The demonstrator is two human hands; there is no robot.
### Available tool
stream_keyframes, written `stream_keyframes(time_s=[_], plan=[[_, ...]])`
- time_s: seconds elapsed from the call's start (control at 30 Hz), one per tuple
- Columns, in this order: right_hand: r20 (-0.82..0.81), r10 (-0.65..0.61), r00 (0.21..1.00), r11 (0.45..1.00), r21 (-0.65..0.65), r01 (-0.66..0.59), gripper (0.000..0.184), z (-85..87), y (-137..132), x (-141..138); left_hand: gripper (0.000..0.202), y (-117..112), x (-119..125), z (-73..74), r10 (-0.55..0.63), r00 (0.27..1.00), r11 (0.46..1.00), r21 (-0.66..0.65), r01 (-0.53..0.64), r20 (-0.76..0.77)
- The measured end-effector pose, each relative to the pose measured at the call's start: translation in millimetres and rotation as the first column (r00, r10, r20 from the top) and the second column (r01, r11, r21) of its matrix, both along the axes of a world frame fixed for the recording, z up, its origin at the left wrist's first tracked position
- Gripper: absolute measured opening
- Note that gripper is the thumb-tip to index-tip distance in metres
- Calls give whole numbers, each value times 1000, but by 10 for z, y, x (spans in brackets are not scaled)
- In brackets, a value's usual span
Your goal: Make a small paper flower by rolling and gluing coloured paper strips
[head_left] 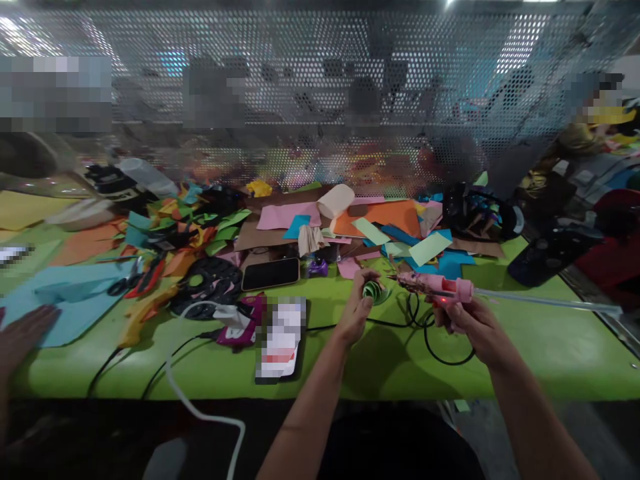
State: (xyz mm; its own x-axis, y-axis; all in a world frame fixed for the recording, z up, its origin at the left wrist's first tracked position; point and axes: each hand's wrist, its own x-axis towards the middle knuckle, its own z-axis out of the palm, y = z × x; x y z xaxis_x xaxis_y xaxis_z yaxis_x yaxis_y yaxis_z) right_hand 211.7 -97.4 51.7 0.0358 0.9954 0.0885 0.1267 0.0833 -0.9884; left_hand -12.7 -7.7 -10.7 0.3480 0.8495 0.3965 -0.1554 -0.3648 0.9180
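My left hand pinches a green rolled paper coil between thumb and fingers, above the middle of the green table. In my right hand is a pink hot glue gun, its red light lit. The nozzle points left toward the coil, a short distance from it. A long clear glue stick sticks out of the gun's rear. The gun's black cord loops on the table below.
Colored paper scraps cover the back of the table. To the left lie a phone, another phone, a yellow glue gun, scissors and a co-worker's hand. A dark bottle lies at right. A perforated metal screen stands behind.
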Motion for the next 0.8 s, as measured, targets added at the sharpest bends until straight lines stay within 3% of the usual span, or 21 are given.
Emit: stream_keyframes(time_s=[0.17, 0.53, 0.8], plan=[[158, 43, 987, 999, -9, -42, 46, -31, -39, -15, 64, 11, -7, -8, 9, 1000, 1000, 4, -9, -22], [282, -3, 959, 999, -37, 14, 51, -68, -39, -52, 63, -8, -2, 16, 14, 1000, 1000, 9, -14, -23], [372, -5, 928, 1000, 30, -6, 47, 47, -44, -120, 62, -22, -4, 25, 28, 999, 1000, 14, -28, -17]])
